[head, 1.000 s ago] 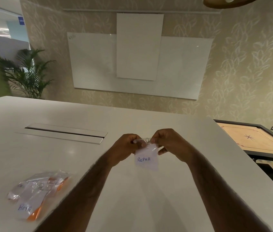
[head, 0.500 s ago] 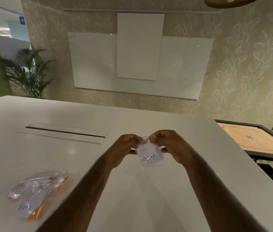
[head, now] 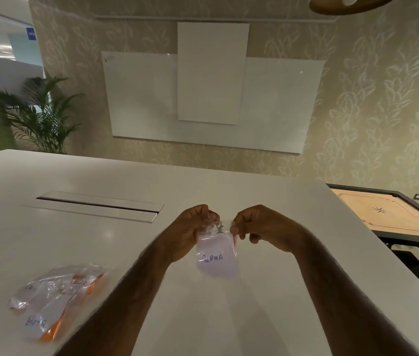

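White desk below, we pinch the ALPHA pouch by its top corners, left hand and right hand level, pouch hanging straight down.

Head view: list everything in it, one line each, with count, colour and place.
table: one, white, centre.
ALPHA bag: one, clear with white label, held up above it.
bag pile: several, clear, orange and white, table's near left.
cable hatch: one, silver, table's far left.
whiteboard: one, white, back wall.
plant: one, green, far left.
carrom board: one, tan, right.
left hand: one, pinches the ALPHA bag's top.
right hand: one, pinches the ALPHA bag's top.
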`<state>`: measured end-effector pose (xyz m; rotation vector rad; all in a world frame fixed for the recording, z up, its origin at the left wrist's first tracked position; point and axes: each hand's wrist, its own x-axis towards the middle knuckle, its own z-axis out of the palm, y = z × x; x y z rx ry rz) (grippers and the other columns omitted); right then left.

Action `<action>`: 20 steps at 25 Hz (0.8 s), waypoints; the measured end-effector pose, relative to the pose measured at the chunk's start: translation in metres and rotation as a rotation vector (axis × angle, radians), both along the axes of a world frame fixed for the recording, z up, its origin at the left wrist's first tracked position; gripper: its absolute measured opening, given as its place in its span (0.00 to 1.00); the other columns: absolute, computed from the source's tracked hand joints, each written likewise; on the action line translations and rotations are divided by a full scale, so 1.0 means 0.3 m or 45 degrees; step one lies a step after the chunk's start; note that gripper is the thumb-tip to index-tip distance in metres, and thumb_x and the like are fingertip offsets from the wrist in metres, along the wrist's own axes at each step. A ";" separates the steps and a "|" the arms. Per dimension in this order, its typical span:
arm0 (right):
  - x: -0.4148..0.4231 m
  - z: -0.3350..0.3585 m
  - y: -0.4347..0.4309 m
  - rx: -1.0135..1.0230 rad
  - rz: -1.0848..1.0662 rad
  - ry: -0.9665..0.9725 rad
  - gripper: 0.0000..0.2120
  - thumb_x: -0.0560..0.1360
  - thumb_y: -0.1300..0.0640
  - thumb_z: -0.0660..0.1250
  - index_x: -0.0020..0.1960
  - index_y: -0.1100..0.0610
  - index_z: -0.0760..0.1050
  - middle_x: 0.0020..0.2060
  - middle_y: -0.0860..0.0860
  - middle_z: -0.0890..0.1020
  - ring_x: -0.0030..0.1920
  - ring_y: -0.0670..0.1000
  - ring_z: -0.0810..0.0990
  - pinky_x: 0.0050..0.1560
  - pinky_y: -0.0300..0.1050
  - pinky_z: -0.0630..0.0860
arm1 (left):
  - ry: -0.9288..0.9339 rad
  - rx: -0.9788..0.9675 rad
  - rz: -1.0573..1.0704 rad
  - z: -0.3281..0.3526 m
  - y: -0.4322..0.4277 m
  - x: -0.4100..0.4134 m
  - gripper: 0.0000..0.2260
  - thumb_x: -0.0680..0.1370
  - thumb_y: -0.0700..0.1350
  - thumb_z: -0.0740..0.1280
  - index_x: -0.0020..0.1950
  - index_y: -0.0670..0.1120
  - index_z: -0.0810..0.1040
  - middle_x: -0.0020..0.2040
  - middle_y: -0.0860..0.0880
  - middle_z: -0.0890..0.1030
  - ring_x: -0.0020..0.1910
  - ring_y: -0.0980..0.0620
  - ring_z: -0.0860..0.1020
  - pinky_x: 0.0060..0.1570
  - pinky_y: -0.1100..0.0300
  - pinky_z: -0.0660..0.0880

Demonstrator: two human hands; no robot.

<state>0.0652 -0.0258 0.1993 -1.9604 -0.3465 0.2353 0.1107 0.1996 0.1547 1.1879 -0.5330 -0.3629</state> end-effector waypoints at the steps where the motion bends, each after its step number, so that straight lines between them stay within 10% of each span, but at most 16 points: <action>1: -0.001 -0.003 -0.003 0.089 0.050 0.012 0.08 0.71 0.55 0.76 0.43 0.60 0.83 0.41 0.57 0.81 0.38 0.48 0.74 0.35 0.40 0.69 | 0.017 -0.048 -0.050 0.002 -0.004 -0.006 0.09 0.78 0.37 0.68 0.40 0.45 0.72 0.42 0.47 0.81 0.40 0.52 0.78 0.44 0.60 0.75; 8: 0.005 -0.034 0.017 0.505 0.139 0.097 0.06 0.75 0.62 0.72 0.41 0.58 0.77 0.39 0.56 0.76 0.36 0.51 0.71 0.33 0.41 0.66 | -0.095 0.071 -0.105 0.021 -0.002 -0.022 0.09 0.82 0.42 0.64 0.42 0.45 0.72 0.37 0.48 0.78 0.37 0.52 0.74 0.43 0.60 0.71; 13: 0.017 -0.026 -0.003 0.516 0.034 0.055 0.06 0.75 0.70 0.69 0.51 0.64 0.77 0.51 0.61 0.83 0.47 0.56 0.81 0.46 0.46 0.80 | -0.364 0.589 0.088 0.038 0.018 -0.009 0.07 0.83 0.41 0.64 0.45 0.45 0.78 0.42 0.41 0.81 0.36 0.54 0.73 0.39 0.61 0.68; 20: 0.027 -0.032 0.043 0.311 -0.309 0.218 0.16 0.70 0.67 0.75 0.57 0.61 0.79 0.40 0.58 0.83 0.38 0.51 0.79 0.41 0.44 0.74 | -0.367 0.562 0.421 0.035 -0.009 -0.007 0.04 0.79 0.41 0.70 0.44 0.47 0.80 0.39 0.54 0.83 0.39 0.57 0.78 0.41 0.66 0.74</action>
